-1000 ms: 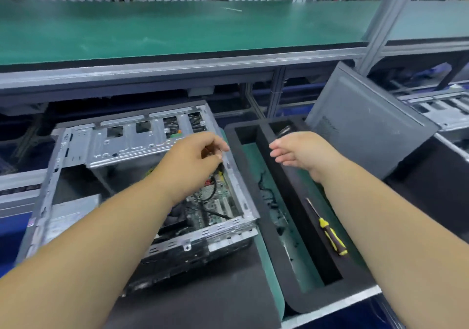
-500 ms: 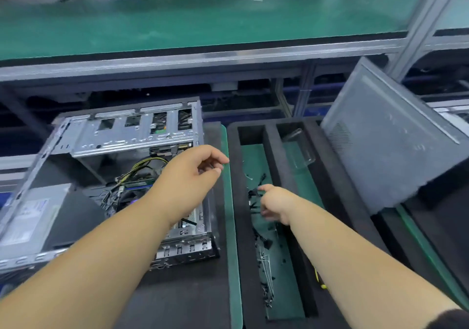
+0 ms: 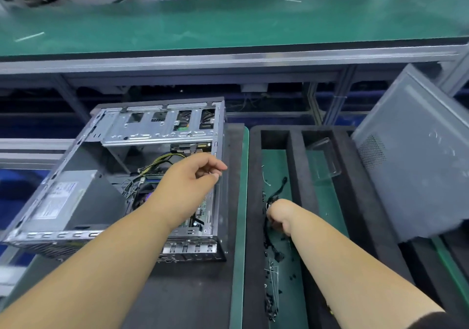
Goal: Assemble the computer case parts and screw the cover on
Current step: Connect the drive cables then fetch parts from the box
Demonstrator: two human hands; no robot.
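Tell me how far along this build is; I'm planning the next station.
Done: the boards and cables sit inside the open case. In hand: the right hand reaches into the tray among small black parts; the left hand hovers over the case. Left: the cover leans off to the right, not yet fitted or screwed.

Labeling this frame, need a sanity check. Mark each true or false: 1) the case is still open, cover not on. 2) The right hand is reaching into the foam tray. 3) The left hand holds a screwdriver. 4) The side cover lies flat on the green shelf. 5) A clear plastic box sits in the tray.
1) True: the computer case is open, its inside showing.
2) True: the right hand is down in the foam tray, at a black cable.
3) False: the left hand holds no tool; it hovers over the case.
4) False: the side cover leans tilted right of the tray.
5) True: a clear plastic box sits in the tray.
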